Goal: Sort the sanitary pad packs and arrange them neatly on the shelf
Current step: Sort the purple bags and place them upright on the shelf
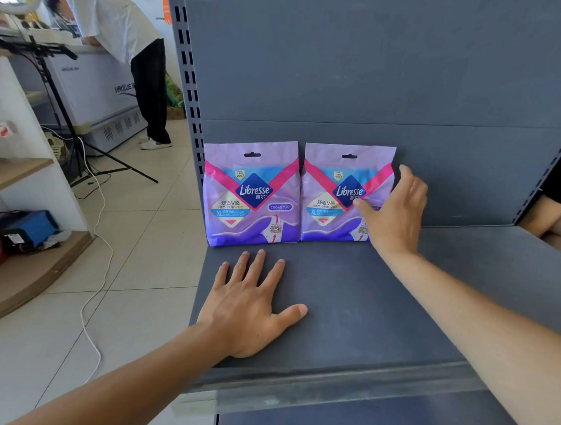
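**Two purple packs upright at the back of a grey shelf, one hand on each job**

Nearest the camera, the left hand (250,306) lies flat on the grey shelf (396,311), palm down, fingers straight and spread, thumb out to the right. It holds nothing; its fingertips point toward the packs and stop just short of the left pack (251,195), not touching it.

The right hand (393,213) reaches in from the right side with its fingers relaxed and opened wide. The thumb tip rests against the front face of the right pack (343,195), near the printed logo, while the other fingers stretch up past the pack's right edge — whether they touch that edge or the panel behind cannot be told. Nothing is gripped or pinched.

Both packs are purple with a pink V-shaped band, a dark blue diamond reading "Libresse", and a hang-hole at the top. They stand upright side by side against the shelf's grey back panel (373,72), their inner edges just beside one another, near the shelf's left end. The left pack sits slightly further forward.

Beyond the shelf's slotted upright (188,82), to the left, a person in a white shirt (111,19) bends over a white chest freezer (95,91). A black tripod (63,109) stands on the tiled floor (129,239), a white cable (96,269) trailing across it — and a wooden-shelved unit (26,178) holds a blue device (34,226).
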Tool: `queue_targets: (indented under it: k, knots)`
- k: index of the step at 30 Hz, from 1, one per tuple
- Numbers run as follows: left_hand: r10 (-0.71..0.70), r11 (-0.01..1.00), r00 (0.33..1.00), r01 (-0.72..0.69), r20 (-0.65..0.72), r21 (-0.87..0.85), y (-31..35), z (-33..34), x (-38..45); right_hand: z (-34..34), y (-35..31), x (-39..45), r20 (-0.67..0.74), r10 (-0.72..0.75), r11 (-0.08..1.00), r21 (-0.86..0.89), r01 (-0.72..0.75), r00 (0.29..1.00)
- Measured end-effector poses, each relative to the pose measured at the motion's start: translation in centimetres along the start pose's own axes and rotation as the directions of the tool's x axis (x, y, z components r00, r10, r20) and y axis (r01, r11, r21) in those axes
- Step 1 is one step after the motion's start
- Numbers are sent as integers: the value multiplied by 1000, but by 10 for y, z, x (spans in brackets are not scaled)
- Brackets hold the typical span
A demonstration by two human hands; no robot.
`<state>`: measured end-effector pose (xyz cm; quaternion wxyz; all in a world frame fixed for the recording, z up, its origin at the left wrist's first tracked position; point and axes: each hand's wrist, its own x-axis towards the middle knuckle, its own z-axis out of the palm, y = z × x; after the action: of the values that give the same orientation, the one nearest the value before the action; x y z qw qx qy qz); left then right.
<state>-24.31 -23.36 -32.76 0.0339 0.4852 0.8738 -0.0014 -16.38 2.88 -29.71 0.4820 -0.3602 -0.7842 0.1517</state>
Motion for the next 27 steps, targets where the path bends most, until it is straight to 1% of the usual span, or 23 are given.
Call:
queue_targets:
  k: [1, 2, 3, 5, 7, 8, 10, 11, 13, 16, 20, 23, 25, 27]
  knots:
    - [-1, 1000, 1000, 1, 0, -1, 0, 0, 0, -1, -6, -4, -49, -136, 986, -102, 131, 989]
    - [-1, 1000, 1000, 1, 0, -3, 0, 1, 0, 1, -13, -8, -50, -280, 947, -179, 268, 959]
    - [-1, 1000, 1000, 1, -2, -4, 0, 1, 0, 3, -22, -13, -10, -417, 885, -233, 403, 909]
    - [-4, 1000, 1000, 4, -20, -3, 0, 2, 0, 12, -45, -28, 163, -610, 734, -250, 631, 775]
    - [-5, 1000, 999, 5, -38, -5, 0, 4, 0, 26, -67, -43, 340, -691, 594, -237, 769, 638]
    - [-2, 1000, 999, 2, -46, -3, 0, 4, 0, 33, -77, -50, 397, -707, 542, -227, 809, 586]
    - [5, 1000, 998, -5, -57, 0, 0, 4, 1, 45, -92, -56, 455, -730, 466, -214, 859, 509]
    - [8, 1000, 998, -9, -60, -3, 0, 4, 1, 50, -97, -55, 476, -734, 436, -216, 874, 484]
    - [11, 1000, 998, -12, -67, -8, 0, 5, 2, 58, -105, -54, 523, -716, 405, -229, 885, 463]
    - [13, 1000, 998, -14, -69, -14, -1, 6, 2, 67, -111, -51, 604, -637, 400, -272, 875, 479]
    - [21, 1000, 997, -22, -68, -9, -1, 5, 2, 70, -114, -51, 635, -592, 407, -297, 864, 497]
    - [23, 1000, 998, -24, -65, -13, -1, 6, 1, 66, -117, -51, 655, -577, 408, -286, 867, 488]
    - [24, 1000, 998, -25, -61, -12, 0, 5, 0, 55, -116, -54, 663, -571, 446, -244, 861, 484]
    - [11, 1000, 998, -12, -58, -18, 0, 4, 0, 36, -107, -62, 662, -561, 520, -185, 834, 496]
